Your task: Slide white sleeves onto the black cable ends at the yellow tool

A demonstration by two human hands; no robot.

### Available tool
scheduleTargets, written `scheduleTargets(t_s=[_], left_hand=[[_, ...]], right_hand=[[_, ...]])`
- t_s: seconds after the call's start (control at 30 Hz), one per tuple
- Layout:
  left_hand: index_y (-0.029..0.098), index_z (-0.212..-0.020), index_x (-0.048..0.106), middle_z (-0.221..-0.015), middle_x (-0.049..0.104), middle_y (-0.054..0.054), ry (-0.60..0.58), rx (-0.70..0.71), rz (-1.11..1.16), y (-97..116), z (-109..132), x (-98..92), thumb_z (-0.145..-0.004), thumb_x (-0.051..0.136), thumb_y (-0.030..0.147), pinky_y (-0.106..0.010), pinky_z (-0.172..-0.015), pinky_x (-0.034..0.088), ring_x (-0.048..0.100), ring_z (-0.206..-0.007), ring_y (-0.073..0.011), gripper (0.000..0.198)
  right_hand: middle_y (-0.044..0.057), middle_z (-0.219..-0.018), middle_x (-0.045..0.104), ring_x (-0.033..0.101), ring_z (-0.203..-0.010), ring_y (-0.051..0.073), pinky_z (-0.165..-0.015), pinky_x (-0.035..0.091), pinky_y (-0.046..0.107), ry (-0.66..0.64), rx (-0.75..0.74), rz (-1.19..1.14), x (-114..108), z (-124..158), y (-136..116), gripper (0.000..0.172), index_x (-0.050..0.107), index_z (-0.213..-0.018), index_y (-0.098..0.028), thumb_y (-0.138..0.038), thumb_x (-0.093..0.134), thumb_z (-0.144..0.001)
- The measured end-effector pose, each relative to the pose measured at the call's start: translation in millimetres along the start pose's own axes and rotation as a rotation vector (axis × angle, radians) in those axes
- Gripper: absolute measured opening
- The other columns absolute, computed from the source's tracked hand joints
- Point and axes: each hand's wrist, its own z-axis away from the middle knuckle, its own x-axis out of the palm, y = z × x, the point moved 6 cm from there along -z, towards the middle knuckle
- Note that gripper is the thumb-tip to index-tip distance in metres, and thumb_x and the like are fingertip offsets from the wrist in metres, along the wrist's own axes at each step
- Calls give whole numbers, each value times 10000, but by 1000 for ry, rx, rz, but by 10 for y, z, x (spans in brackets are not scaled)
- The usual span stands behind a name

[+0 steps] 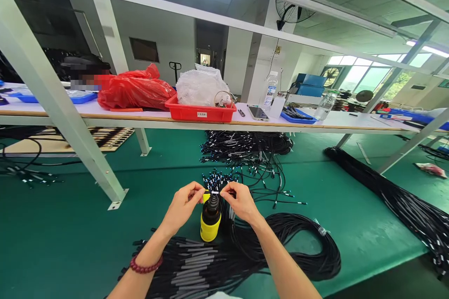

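Both my hands meet at the middle of the green table top. My left hand [183, 205] and my right hand [238, 201] each pinch one end of a thin white tie [214, 192], stretched between their fingertips. Just under the tie stands a yellow and black tool [210, 218], upright. Behind it a bunch of black cables with blue-and-white ends [219, 180] rises between my hands. A coil of black cable [301, 247] lies right of my right forearm, and cables with grey sleeves [191, 268] lie under my arms. A red bead bracelet [144, 267] circles my left wrist.
More black cables [245, 147] pile up behind, and a long thick bundle [396, 198] runs along the right. A raised shelf [315, 125] carries a red bin [199, 112], red bag [135, 88], phone [257, 113], bottles and blue trays. A slanted white post [59, 103] stands left; a person sits beyond.
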Motion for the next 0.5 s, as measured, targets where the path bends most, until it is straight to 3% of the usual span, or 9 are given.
scheduleTargets(t_s=[0.17,0.33,0.5], left_hand=[[177,-789,615,-671,640,-6,-2,-9,43,-7,-26,-6,-866,511,426,-252,-630,462,597,-656,-162,280],[177,-907,689,-733,695,-22,-11,-1,29,6,-63,-28,-814,562,368,-260,-646,467,622,-700,-179,247],[200,-857,727,-823,745,-33,-17,16,-25,7,-83,-44,-815,565,357,-272,-667,468,644,-747,-195,230]], right_hand=[[12,-699,674,602,-666,138,-613,440,220,5,0,7,-18,3,-8,139,665,-705,-167,-163,585,-818],[14,-710,683,612,-676,143,-626,451,226,5,9,11,-20,-1,-8,135,672,-708,-171,-163,587,-812],[21,-723,690,616,-682,143,-626,456,225,8,23,9,-22,-10,-12,137,670,-703,-167,-150,584,-808]])
